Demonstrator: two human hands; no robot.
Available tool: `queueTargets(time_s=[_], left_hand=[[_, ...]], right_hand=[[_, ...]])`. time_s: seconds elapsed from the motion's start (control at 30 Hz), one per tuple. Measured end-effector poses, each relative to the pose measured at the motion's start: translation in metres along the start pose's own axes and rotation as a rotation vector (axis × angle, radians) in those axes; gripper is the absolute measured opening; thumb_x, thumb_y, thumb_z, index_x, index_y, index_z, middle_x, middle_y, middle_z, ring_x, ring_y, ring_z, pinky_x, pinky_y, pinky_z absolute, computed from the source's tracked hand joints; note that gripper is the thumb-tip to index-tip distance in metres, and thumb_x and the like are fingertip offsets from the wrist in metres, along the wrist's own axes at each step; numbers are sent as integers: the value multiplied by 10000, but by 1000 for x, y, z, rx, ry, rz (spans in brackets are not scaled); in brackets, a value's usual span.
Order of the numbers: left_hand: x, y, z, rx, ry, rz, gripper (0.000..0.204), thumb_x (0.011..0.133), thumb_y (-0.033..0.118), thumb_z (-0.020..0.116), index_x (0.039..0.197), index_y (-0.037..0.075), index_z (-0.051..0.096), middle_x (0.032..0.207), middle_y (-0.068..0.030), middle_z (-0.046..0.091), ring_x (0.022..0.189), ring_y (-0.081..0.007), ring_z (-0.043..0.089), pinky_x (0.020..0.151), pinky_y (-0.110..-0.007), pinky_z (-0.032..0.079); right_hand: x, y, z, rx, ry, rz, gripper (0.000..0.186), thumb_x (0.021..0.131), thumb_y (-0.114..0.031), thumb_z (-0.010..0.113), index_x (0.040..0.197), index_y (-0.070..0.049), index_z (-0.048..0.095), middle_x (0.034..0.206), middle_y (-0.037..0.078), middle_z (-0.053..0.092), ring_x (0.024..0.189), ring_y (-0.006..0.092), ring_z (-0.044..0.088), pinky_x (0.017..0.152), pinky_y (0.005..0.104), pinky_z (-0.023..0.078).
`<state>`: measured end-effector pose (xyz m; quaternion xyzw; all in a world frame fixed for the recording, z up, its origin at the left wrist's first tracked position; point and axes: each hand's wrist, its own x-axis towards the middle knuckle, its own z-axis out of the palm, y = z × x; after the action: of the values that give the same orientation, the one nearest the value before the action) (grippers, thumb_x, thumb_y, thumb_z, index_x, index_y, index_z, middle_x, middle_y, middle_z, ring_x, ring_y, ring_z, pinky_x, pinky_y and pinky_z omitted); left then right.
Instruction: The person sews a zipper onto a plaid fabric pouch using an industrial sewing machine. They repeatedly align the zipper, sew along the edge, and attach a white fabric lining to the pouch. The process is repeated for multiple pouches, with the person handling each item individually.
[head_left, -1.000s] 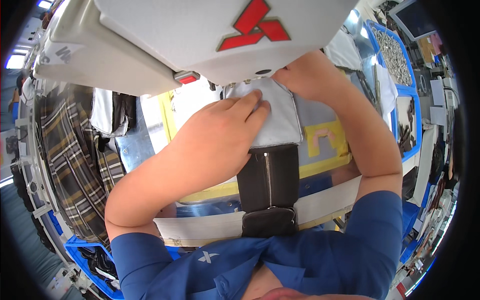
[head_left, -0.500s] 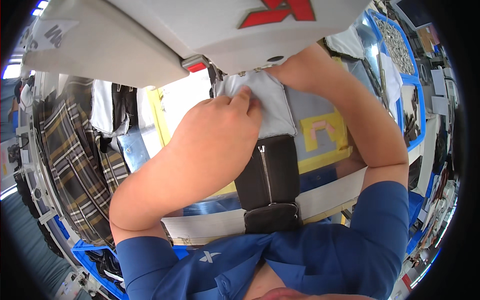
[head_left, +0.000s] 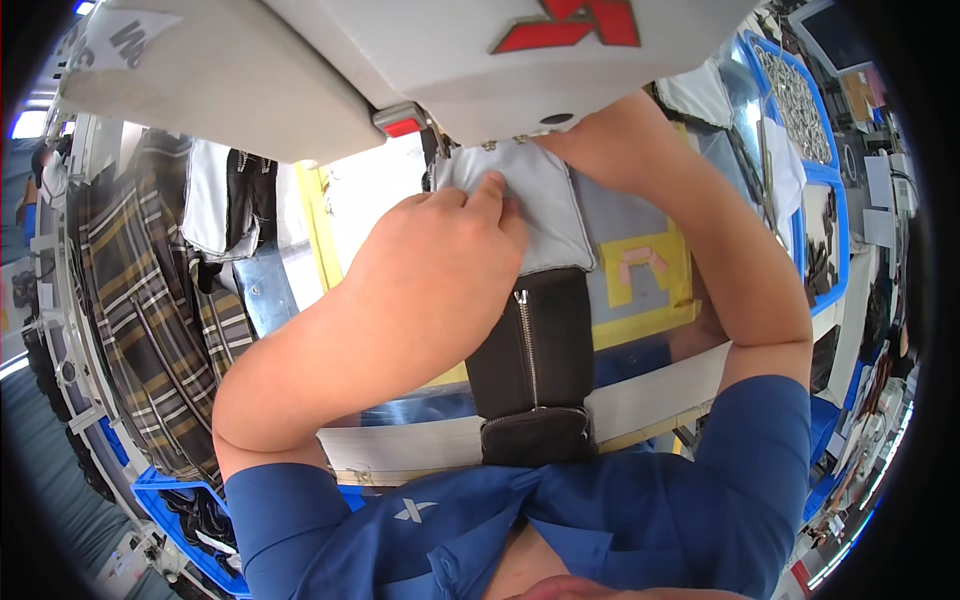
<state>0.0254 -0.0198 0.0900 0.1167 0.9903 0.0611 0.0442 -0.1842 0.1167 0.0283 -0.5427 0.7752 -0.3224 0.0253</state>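
Left hand [head_left: 440, 250] presses flat, fingers spread, on grey lining [head_left: 540, 215] at far end of black zip pouch [head_left: 530, 350]; pouch runs near-far on counter [head_left: 640, 395]. Right hand hidden under sewing machine [head_left: 400, 60], grip unclear.

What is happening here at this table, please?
A person in a blue shirt works at a sewing machine whose white body fills the top of the view. The left hand presses flat on a grey fabric panel right below the machine head. This panel joins a dark brown piece with a zipper that runs toward the person. The right forearm reaches under the machine, so the right hand is hidden. Plaid fabric hangs on the left.
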Motion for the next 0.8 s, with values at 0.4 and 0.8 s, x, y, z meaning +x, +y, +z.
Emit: queueTargets(time_s=[0.4, 0.8], left_hand=[[0, 2, -8, 20, -123, -48, 611, 742, 154, 848, 1289, -51, 667, 1439, -248, 634, 1114, -342, 732, 938, -422, 612], [-1, 3, -9, 3, -97, -50, 616, 728, 134, 833, 1291, -56, 668, 1438, -266, 639, 1127, -361, 729, 951, -433, 611]], right_hand=[[1, -2, 3, 49, 56, -2, 189, 789, -134, 702, 935, -14, 715, 819, 187, 726, 810, 461, 686, 730, 530, 555], [3, 2, 6, 20, 65, -31, 192, 789, -131, 696, 936, -7, 706, 824, 188, 733, 814, 464, 689, 731, 547, 548]])
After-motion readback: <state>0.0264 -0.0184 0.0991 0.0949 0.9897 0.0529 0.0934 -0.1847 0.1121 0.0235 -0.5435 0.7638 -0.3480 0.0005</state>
